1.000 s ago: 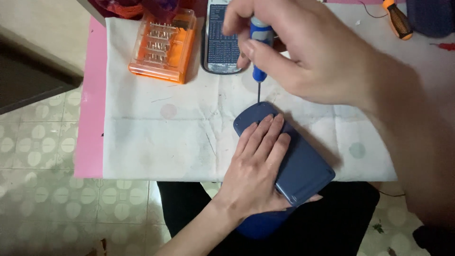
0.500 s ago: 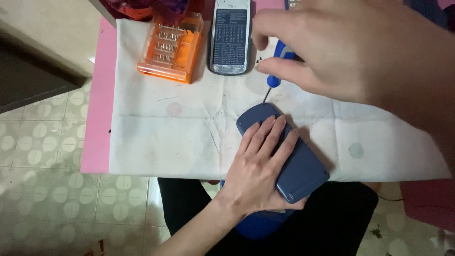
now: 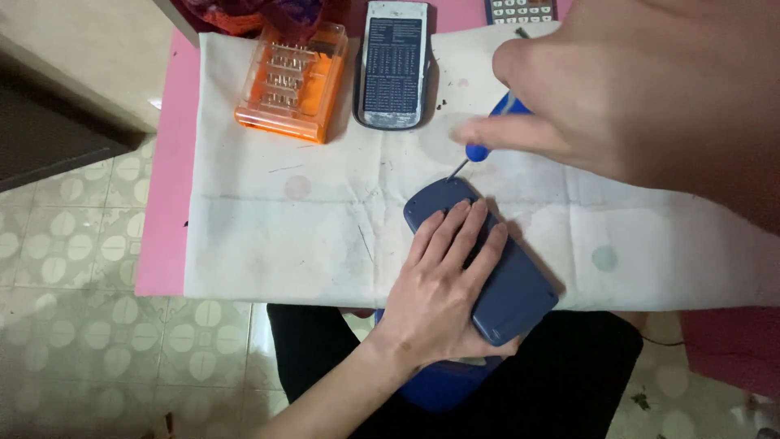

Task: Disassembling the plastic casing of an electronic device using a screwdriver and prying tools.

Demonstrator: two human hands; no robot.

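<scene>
The left hand lies flat, fingers spread a little, pressing a blue-grey device face down on the white cloth at the near edge of the pink table. The right hand pinches a small blue-handled screwdriver — its tip sits at the device's far end, touching or just above it; I cannot tell which. The back cover looks still in place, so the opening seems at an early stage, with the cover yet to lift. An orange bit case and a second device with a dark back lie beyond.
</scene>
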